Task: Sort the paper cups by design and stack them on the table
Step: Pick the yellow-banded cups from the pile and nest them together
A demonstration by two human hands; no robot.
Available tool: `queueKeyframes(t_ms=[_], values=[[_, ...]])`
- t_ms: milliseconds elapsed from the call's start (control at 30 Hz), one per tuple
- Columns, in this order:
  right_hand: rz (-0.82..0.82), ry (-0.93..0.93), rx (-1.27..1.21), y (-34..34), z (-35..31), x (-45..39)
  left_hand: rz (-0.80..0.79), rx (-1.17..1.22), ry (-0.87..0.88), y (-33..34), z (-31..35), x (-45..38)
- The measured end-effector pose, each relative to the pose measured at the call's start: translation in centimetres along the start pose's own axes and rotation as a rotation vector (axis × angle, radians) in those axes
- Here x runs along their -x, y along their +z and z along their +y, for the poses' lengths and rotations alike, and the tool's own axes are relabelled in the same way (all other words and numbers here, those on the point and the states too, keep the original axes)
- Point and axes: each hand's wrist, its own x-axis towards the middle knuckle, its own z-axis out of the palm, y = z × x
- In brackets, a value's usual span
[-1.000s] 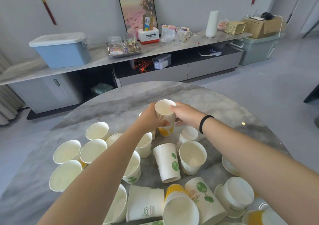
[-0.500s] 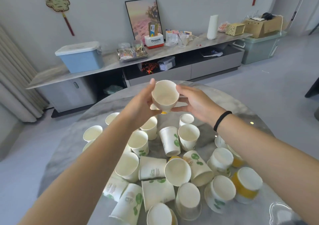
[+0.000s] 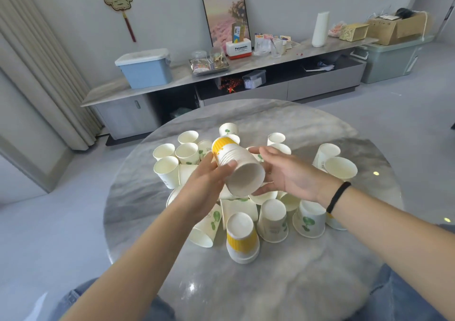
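A stack of yellow-banded paper cups (image 3: 236, 163) lies tilted in the air above the round marble table (image 3: 283, 283), its open mouth toward me. My left hand (image 3: 209, 180) grips the stack from the left, thumb across its ribbed side. My right hand (image 3: 290, 175) cups the rim end from the right with fingers spread. Below, several loose cups crowd the table: white cups with green leaf prints (image 3: 307, 218) and an upside-down yellow-banded cup (image 3: 242, 238) nearest me.
Upright cups (image 3: 166, 169) cluster at the left of the pile, others (image 3: 341, 168) at the right. A long sideboard (image 3: 246, 64) with a blue box (image 3: 145, 68) stands behind the table. My knees show at the table's near edge.
The stack has come toward me and tipped over, its mouth now facing me. My view has pulled back, showing more of the table's near side.
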Motion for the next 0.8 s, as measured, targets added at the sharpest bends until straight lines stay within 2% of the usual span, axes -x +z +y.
queueKeyframes(t_ms=[133, 267, 400, 600, 733, 800], values=[[0.110, -0.045, 0.264, 1.5, 2.5, -0.2, -0.030, -0.227, 0.028, -0.6, -1.4, 1.4], [0.053, -0.146, 0.543, 1.6, 4.1, 0.2, -0.010, -0.451, 0.083, -1.0, -2.4, 2.8], [-0.013, -0.137, 0.644, 1.5, 5.7, 0.6, -0.007, -0.718, 0.148, -1.0, -4.4, 3.9], [-0.076, -0.146, 0.865, 1.2, 6.9, 1.5, -0.011, -0.710, 0.107, -0.5, -5.9, 5.4], [-0.067, -0.254, 1.120, 1.7, 7.8, 1.9, 0.012, -0.832, 0.002, -0.2, -7.3, 5.5], [-0.061, -0.266, 1.134, 1.9, 7.8, 1.9, 0.017, -0.864, -0.034, -0.1, -8.0, 5.4]])
